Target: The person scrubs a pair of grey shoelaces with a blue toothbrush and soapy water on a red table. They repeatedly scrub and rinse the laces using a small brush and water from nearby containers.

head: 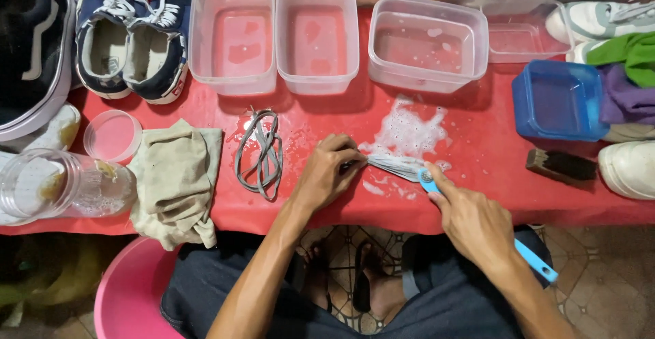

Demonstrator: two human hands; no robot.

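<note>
My left hand [327, 172] pinches one end of a bundle of grey shoelaces [396, 166] and presses it onto the red table [477, 141]. My right hand [474, 223] grips a blue-handled toothbrush [532, 257], and its head rests on the laces. White soap foam [408, 131] lies on the table just behind the laces. A second grey lace [260, 153] lies coiled to the left of my left hand.
Three clear tubs of water [317, 35] stand along the back, with a blue tub [558, 100] and a wooden brush [561, 166] at right. Navy sneakers [133, 35] sit at back left. A beige rag [176, 179], a jar [65, 185] and white shoes [631, 168] flank the work spot.
</note>
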